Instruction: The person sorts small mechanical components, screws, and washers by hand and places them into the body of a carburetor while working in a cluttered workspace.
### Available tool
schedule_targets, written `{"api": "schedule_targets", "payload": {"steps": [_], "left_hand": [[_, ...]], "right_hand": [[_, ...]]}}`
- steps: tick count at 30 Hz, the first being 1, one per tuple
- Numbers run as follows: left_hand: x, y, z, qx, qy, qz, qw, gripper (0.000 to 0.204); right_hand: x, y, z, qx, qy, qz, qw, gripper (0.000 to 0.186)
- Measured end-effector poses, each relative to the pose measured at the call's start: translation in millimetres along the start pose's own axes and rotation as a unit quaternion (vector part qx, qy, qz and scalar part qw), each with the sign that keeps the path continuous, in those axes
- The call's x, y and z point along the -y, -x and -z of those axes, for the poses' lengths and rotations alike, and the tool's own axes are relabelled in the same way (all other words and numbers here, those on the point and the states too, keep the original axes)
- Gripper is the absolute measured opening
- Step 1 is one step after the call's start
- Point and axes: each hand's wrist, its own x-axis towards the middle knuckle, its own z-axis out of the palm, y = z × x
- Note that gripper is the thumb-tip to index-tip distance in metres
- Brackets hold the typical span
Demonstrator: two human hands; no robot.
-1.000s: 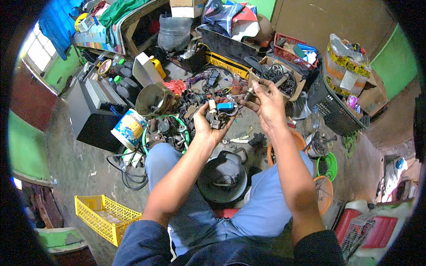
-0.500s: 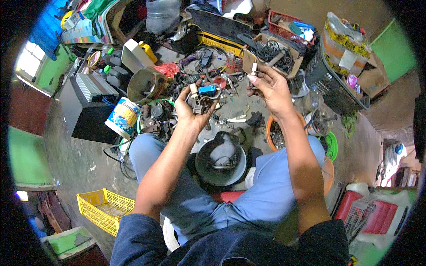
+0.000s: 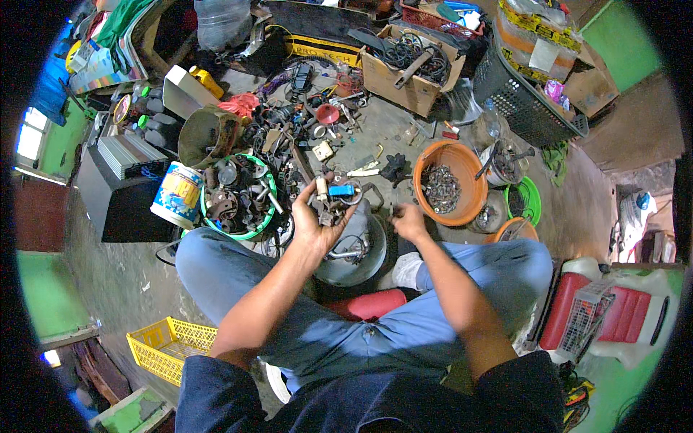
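My left hand [image 3: 315,225], palm up and fingers curled, cradles a handful of small parts. Among them are a blue rectangular piece [image 3: 341,190], a cream cylinder [image 3: 322,189] and dark metal bits. This hand is over the left side of a grey bucket [image 3: 372,263], which holds a bent metal piece [image 3: 354,252]. Lower and to the right, my right hand [image 3: 410,222] is closed, knuckles up, between the bucket and an orange bowl [image 3: 468,167] of small metal hardware. Whatever its fingertips may hold is hidden.
A green-rimmed basin [image 3: 273,224] of metal parts stands at left, beside a blue-and-yellow tub [image 3: 177,193]. Loose parts and a red funnel [image 3: 328,113] litter the floor ahead. Farther back are a cardboard box [image 3: 390,79] of cables and a dark crate [image 3: 530,108].
My right hand has come down from raised over the floor, where it held a small white-tipped piece, to beside the bucket. My left hand has lowered slightly, still holding its parts. The view has shifted.
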Motion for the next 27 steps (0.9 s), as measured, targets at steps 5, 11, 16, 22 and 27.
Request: {"api": "schedule_targets", "payload": {"steps": [5,11,16,22,27], "left_hand": [[23,9,3,-0.026,-0.037,0.015,0.999,0.038],[21,4,13,-0.018,-0.013,0.02,1.0,0.036],[14,2,10,0.022,0.024,-0.002,0.999,0.037],[2,2,9,0.004,0.013,-0.012,1.0,0.038],[-3,7,8,0.016,0.028,-0.033,0.999,0.036]], "right_hand": [[-28,14,-34,0.0,0.068,-0.066,0.995,0.032],[-9,17,-36,-0.009,0.05,-0.068,0.996,0.039],[29,0,-9,0.118,-0.104,-0.187,0.97,0.051],[19,13,-22,0.098,0.075,0.048,0.991,0.045],[31,0,-17,0.059,0.063,0.077,0.993,0.036]]}}
